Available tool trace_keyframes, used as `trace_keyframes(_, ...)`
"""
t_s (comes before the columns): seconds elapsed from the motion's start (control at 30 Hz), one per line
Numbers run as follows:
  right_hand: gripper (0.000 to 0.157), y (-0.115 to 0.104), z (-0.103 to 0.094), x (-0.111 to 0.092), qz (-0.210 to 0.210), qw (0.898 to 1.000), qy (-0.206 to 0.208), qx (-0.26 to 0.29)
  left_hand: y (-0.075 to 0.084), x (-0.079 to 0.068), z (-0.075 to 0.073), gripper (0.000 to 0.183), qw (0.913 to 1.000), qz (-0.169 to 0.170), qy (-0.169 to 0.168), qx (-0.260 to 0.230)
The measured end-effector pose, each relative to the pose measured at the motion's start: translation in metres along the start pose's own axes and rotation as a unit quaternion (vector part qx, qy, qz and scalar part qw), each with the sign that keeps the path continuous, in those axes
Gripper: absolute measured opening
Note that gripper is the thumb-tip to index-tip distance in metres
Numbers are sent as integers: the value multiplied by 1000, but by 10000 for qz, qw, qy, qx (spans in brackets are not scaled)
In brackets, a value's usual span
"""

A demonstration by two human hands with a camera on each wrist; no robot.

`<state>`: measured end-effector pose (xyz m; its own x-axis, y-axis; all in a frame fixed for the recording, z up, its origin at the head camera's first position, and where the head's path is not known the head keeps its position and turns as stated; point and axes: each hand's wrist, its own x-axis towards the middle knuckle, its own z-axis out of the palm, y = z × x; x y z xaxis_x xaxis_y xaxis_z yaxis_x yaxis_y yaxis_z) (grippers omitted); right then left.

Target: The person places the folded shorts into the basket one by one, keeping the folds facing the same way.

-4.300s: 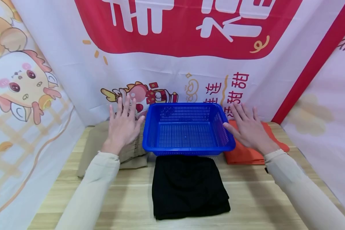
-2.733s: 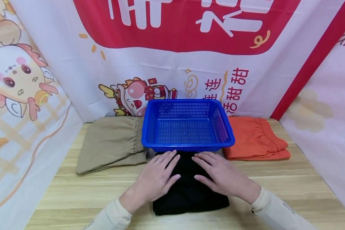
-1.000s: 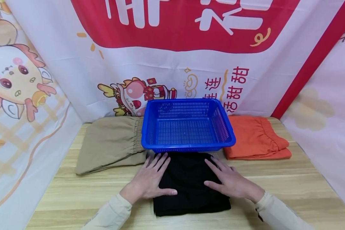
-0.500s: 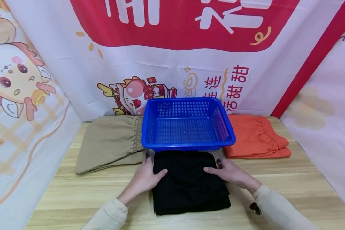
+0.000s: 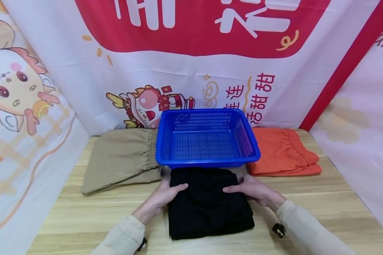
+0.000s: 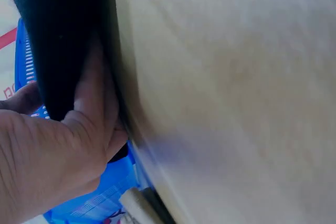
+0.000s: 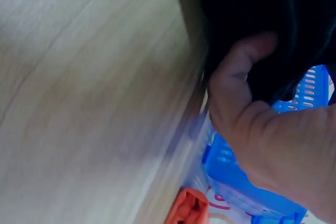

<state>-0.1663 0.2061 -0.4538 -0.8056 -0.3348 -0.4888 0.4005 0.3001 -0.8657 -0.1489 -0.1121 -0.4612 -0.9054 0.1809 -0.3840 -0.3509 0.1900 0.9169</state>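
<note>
A folded black garment (image 5: 207, 209) lies at the front middle of the table, just before a blue plastic basket (image 5: 207, 164). My left hand (image 5: 161, 197) grips its left side, thumb on top and fingers underneath. On the opposite side my right hand (image 5: 258, 190) holds it the same way, thumb pointing inward across the cloth. The left wrist view shows fingers (image 6: 92, 93) tucked beneath the black cloth (image 6: 58, 24). In the right wrist view, curled fingers (image 7: 231, 87) reach under the cloth's edge.
Nothing lies in the basket. Folded khaki pants (image 5: 121, 156) with a gathered elastic waistband sit to its left. A folded orange garment (image 5: 281, 152) is on its right. Printed cloth (image 5: 207, 67) hangs behind and along both sides of the wooden table (image 5: 92, 219).
Both hands came from beside the basket onto the black garment, spread flat over it, then slid to its sides and took hold of its edges. The garment has hardly moved.
</note>
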Motion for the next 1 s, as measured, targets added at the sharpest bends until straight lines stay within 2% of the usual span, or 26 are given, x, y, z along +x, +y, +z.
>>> trace_keyframes(0.17, 33, 1, 0, 5, -22, 9989, -423, 221, -4, 3, 0, 33, 9988, -73, -238, -425)
trace_keyframes(0.27, 33, 2, 0, 7, -100, 9971, -678, 323, -5, 5, 0, 35, 9983, -9, -290, -514)
trace_keyframes(0.37, 39, 1, -1, 8, -199, 9955, -858, 344, -5, 5, 0, 36, 9982, 37, -299, -516)
trace_keyframes(0.47, 52, -1, -2, 7, -317, 9939, -974, 401, -6, 6, -1, 37, 9976, 49, -351, -598)
trace_keyframes(0.6, 60, -2, -1, 10, -384, 9883, -1190, 879, -8, 7, -3, 38, 9958, 18, -501, -761)
trace_keyframes(0.77, 51, 4, -1, 16, -302, 9790, -1450, 1404, -8, 6, -5, 37, 9927, -31, -799, -901)
trace_keyframes(0.9, 44, 7, -4, 15, -297, 9782, -1581, 1316, -7, 3, -6, 40, 9909, -92, -1004, -891)
trace_keyframes(1.0, 45, 7, -7, 12, -378, 9789, -1632, 1166, -4, 0, -7, 46, 9892, -98, -1200, -840)
